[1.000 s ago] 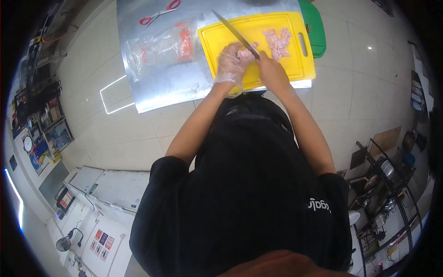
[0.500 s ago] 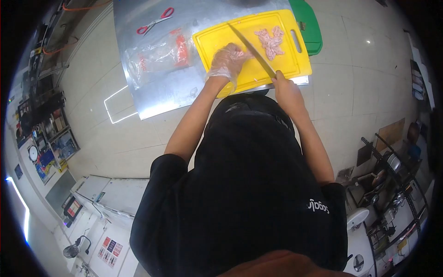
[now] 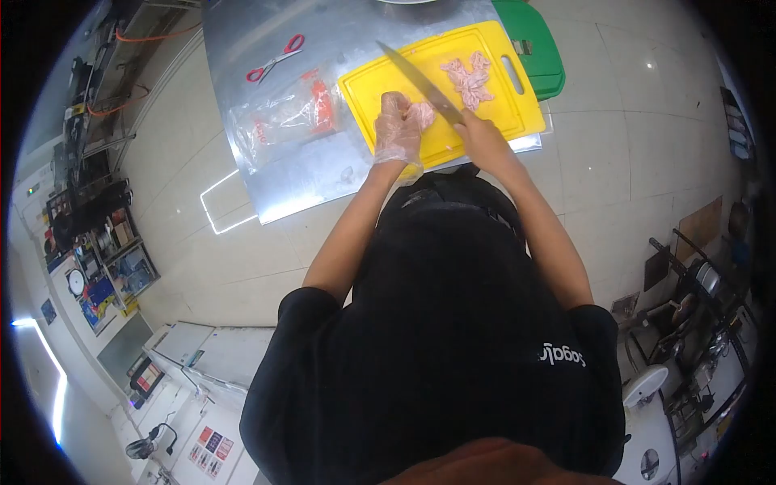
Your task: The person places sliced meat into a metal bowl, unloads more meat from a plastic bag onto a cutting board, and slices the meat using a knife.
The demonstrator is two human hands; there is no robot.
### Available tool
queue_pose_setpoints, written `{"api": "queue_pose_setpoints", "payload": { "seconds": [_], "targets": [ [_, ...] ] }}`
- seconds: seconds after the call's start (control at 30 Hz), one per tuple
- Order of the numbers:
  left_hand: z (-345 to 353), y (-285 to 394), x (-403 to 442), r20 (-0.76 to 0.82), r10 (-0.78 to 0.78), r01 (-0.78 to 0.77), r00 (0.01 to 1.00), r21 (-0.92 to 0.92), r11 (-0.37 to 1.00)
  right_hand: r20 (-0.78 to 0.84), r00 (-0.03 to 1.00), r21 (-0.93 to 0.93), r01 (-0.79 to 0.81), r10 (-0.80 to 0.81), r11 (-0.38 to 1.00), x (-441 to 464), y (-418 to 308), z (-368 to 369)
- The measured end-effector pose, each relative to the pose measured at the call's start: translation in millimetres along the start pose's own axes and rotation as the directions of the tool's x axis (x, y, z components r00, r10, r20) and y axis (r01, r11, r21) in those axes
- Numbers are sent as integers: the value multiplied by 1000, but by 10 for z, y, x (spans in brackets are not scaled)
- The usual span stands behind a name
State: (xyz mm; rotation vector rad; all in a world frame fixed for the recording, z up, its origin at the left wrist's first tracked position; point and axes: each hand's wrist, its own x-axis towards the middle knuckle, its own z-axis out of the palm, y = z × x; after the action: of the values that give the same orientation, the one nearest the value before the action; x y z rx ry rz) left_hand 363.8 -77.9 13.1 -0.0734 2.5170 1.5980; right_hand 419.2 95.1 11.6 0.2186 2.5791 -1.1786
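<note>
My left hand, in a clear plastic glove, rests on the yellow cutting board with its fingers closed against a piece of pale pink meat. My bare right hand grips a long knife by its handle. The blade slants up and left over the board, just right of the gloved hand. A pile of cut meat lies on the board's right part, beyond the knife.
Left of the board on the metal table lie a clear plastic bag with red print and red-handled scissors. A green lid-like object sits beyond the board's right edge. A bowl rim shows at the top.
The knife has shifted left, nearer the gloved hand, since half a second ago. My left hand's fingers have shifted on the meat. The view has moved slightly.
</note>
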Motion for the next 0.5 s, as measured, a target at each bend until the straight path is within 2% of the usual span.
{"api": "queue_pose_setpoints", "payload": {
  "seconds": [0.03, 0.13, 0.23, 0.33, 0.5],
  "targets": [
    [-17, -89, -32, -38, 66, -69, 997, -82, 994, -18, 1000, 46, 16, -15, 999, -90, 1, -68],
    [-71, -244, -31, -25, 263, -262, 965, 40, 964, 7, 999, 120, -40, 39, 992, -279, 34, -274],
    [-63, -239, -22, -47, 154, -160, 987, -203, 966, -16, 998, 139, -60, 63, 989, -393, 165, -313],
    [-81, -203, -23, -12, 138, -114, 990, -635, 764, -70, 995, 124, -61, 70, 990, -513, 215, -287],
    [-373, 524, -289, 120, 168, -14, 979, -775, 631, -46, 989, 182, -127, 138, 975, -692, 131, -351]
  ]
}}
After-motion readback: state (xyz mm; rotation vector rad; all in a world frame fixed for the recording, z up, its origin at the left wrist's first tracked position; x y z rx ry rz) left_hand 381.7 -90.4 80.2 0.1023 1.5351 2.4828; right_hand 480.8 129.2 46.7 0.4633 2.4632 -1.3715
